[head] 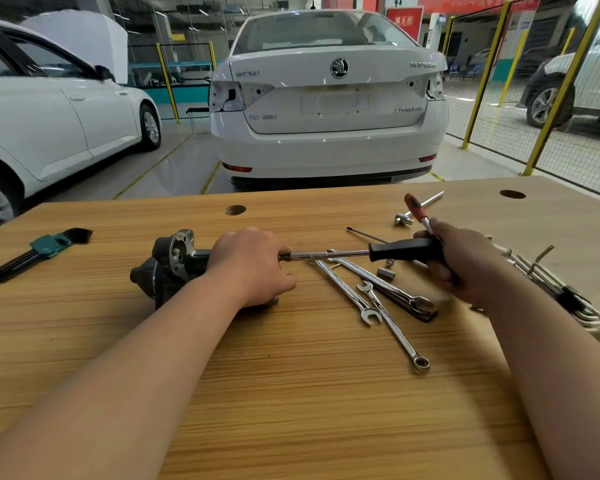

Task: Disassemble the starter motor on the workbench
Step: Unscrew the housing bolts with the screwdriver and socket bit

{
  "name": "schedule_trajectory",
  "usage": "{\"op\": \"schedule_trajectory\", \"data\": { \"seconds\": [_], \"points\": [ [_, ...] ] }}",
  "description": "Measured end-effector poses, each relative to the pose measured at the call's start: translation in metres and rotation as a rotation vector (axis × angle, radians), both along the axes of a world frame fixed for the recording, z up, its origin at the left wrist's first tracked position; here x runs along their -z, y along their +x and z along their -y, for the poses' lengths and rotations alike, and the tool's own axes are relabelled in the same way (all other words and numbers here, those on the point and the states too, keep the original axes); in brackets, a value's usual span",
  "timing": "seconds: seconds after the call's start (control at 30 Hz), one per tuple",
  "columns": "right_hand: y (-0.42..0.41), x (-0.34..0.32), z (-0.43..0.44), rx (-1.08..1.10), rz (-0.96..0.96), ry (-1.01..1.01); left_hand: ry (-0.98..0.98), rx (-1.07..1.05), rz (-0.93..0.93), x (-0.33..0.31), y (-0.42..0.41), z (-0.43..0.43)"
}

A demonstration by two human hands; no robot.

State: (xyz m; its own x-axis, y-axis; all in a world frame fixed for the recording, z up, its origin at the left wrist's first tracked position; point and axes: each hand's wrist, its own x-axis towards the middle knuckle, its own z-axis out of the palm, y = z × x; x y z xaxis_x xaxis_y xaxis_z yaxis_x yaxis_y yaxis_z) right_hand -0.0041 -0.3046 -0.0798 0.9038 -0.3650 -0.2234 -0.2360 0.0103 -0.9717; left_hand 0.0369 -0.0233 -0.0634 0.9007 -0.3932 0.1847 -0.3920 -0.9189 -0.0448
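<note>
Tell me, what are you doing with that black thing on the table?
A person is taking apart a starter motor on the wooden workbench. The left hand holds the motor steady. The right hand grips a black-handled driver whose shaft points at the motor's end, its tip hidden by the left fingers. Several wrenches lie loose on the bench nearby.

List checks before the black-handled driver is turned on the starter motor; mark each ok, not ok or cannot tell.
1. Left hand steadies the dark metal starter motor: ok.
2. Right hand grips the black-handled, chrome-shafted driver: ok.
3. Driver tip seated on fastener: cannot tell, left hand hides it.
4. Motor rests on the wooden workbench: ok.
5. Chrome spanners clear of shaft: not ok, ends lie under it.
</note>
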Motion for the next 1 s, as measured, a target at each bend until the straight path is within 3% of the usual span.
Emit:
{"op": "schedule_trajectory", "data": {
  "seconds": [0.1, 0.33, 0.43, 0.53, 0.6, 0.73, 0.8, 1.0],
  "points": [
    [-0.002, 0.003, -0.003, -0.006, 0.008, -0.046, 0.000, 0.020, 0.017, 0.001, -0.001, 0.000],
    [-0.003, 0.006, 0.000, -0.121, 0.169, 0.209, 0.177, 0.048, -0.177, -0.017, 0.012, -0.003],
    [-0.003, 0.005, -0.001, -0.117, 0.196, 0.251, 0.254, 0.074, -0.163, -0.018, 0.017, -0.003],
    [-0.004, 0.005, 0.000, -0.120, 0.226, 0.308, 0.214, 0.072, -0.145, -0.010, 0.017, -0.002],
    [-0.005, 0.003, -0.002, -0.116, 0.219, 0.262, 0.147, 0.036, -0.162, -0.009, 0.017, -0.001],
    [-0.003, 0.005, -0.007, -0.030, 0.151, -0.085, 0.110, -0.004, -0.123, -0.007, 0.014, 0.001],
    [-0.001, 0.008, -0.008, 0.010, 0.154, -0.113, 0.093, -0.014, -0.090, -0.006, 0.012, 0.001],
    [-0.002, 0.009, -0.008, -0.047, 0.181, 0.167, 0.050, -0.033, -0.077, -0.004, 0.010, 0.001]
  ]
}}
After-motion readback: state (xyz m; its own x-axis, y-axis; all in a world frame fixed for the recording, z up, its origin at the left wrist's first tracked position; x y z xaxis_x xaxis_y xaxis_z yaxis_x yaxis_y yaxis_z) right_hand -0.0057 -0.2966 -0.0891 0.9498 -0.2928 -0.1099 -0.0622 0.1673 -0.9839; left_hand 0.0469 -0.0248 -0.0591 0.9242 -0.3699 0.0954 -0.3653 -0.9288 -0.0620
